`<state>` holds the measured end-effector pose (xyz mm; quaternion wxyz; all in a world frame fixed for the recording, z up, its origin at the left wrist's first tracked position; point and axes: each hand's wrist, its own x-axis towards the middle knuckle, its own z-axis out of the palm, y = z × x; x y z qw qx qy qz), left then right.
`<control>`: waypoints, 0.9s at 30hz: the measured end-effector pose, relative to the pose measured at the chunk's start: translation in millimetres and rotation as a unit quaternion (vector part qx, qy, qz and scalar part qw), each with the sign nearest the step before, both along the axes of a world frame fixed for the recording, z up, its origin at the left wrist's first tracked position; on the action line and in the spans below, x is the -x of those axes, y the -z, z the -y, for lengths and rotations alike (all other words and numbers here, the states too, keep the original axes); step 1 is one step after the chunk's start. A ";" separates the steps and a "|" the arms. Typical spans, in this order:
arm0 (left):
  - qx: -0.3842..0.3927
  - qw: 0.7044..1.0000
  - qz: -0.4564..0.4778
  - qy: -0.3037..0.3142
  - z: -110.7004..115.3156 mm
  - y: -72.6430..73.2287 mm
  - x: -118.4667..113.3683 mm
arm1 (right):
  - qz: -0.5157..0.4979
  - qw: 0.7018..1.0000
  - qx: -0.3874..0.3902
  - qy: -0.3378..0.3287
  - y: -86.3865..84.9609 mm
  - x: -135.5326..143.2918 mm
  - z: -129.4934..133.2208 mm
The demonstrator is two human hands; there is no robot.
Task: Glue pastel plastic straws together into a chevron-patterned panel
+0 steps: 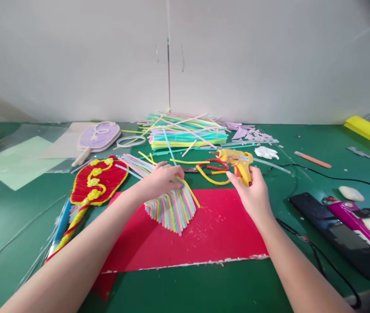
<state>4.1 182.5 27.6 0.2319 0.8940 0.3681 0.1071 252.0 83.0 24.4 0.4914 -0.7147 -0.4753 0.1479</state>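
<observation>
My left hand (162, 180) is closed at the upper edge of a fan-shaped piece of pastel pipe cleaners (172, 211) laid side by side. Its fingertips pinch a yellow pipe cleaner (191, 194) that slants down along the piece's right edge. The striped piece lies on a red sheet (224, 234). My right hand (253, 191) grips the handle of a yellow glue gun (237, 158), its nozzle pointing left. Behind the hands are scissors (217, 165) with red and yellow handles, partly overlapped by loose pipe cleaners.
A bundle of pastel pipe cleaners (188, 132) lies at the back. On the left are a red and yellow fan (98, 180) and a lilac fan (98, 135). A black power strip (338, 234), a purple plug-like device (354, 219) and cables lie right.
</observation>
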 end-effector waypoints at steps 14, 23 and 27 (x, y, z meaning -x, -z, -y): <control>0.021 0.999 0.036 -0.002 21.4 -63.5 3.8 | 0.011 0.998 -0.011 -0.058 0.2 10.8 3.4; -0.002 0.997 0.077 -0.015 60.9 -105.5 0.5 | -0.049 0.998 -0.041 0.006 -2.5 0.1 0.3; 0.014 0.995 0.091 -0.036 58.6 -103.8 1.4 | -0.136 0.989 -0.052 -0.031 -8.4 3.5 1.6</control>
